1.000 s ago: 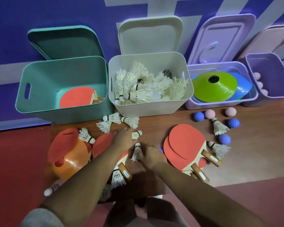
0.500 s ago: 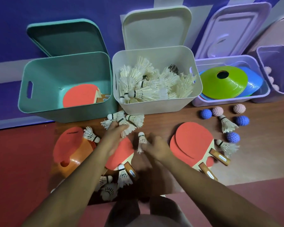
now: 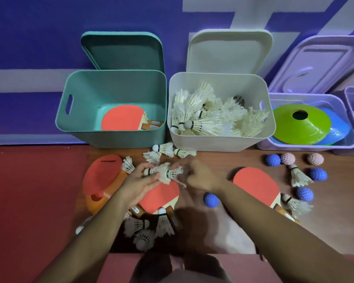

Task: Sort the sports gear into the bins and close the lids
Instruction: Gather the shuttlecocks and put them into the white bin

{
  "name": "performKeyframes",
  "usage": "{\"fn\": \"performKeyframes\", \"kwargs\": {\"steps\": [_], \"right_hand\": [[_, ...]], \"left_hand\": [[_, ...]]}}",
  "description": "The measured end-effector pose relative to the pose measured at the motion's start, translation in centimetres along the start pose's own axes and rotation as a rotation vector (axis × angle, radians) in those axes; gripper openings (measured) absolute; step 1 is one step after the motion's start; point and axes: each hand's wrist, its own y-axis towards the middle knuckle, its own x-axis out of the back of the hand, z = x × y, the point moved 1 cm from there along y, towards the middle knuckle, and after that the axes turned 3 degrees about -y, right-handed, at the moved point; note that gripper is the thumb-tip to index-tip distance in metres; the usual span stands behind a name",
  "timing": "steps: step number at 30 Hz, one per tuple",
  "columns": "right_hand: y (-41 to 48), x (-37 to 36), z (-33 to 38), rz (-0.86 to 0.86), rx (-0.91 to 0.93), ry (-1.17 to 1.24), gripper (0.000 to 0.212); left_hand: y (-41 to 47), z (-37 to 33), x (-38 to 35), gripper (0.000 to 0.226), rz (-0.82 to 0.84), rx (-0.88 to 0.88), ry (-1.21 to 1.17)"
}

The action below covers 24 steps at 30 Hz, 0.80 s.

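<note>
Now both hands are meeting above the table, just in front of the white bin (image 3: 213, 140). Half a second ago they were apart, each lifting its own pick. The left hand (image 3: 138, 183) is cupping two shuttlecocks (image 3: 161, 173) in curled fingers. The right hand (image 3: 198, 176) is pinching the feathered end of the same bunch, though blur is hiding the exact grip. The bunch is hanging in the air, not yet over the bin.

Judgement: the picks are being gathered into one handful for a single drop.

Loose shuttlecocks (image 3: 166, 149) are still lying at the bin's foot, with more near the bats (image 3: 255, 184) and balls (image 3: 212, 200). The white lid (image 3: 229, 52) is leaning open against the wall, so closing is a long way off.
</note>
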Motion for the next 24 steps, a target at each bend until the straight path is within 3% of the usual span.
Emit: {"fn": "performKeyframes", "kwargs": {"steps": [3,5,8,10,12,14,16,21,24], "right_hand": [[0.3,-1.5,1.1,0.029,0.03,0.149,0.043],[0.6,-2.7,1.2,0.005,0.036,0.188,0.049],[1.1,-3.6,1.6,-0.154,-0.034,0.325,0.045],[1.7,-3.0,1.7,-0.387,-0.111,0.361,0.023],[2.8,-2.4,0.4,-0.545,-0.256,0.229,0.025],[4.3,-2.6,-1.7,-0.519,-0.424,0.019,0.048],[5.8,-3.3,-3.4,-0.445,-0.548,-0.054,0.055],[7.4,-4.2,-4.8,-0.546,-0.589,0.026,0.022],[6.0,-4.4,-3.7,-0.542,-0.501,-0.001,0.014]], "left_hand": [[-0.2,0.8,1.1,0.069,0.094,-0.008,0.596],[-0.2,0.8,1.2,0.076,0.099,-0.013,0.774],[-0.5,-0.7,0.6,0.047,0.093,-0.095,0.678],[-0.6,-1.5,0.9,0.05,0.022,-0.167,0.548],[-0.6,-1.8,1.7,0.059,-0.021,-0.209,0.465],[-0.8,-1.9,2.3,0.064,-0.033,-0.184,0.442],[-0.7,-1.8,2.8,0.066,-0.035,-0.168,0.439],[-0.8,-1.8,4.6,0.054,-0.109,-0.166,0.442],[-1.2,-1.8,5.5,0.052,-0.123,-0.185,0.473]]}}
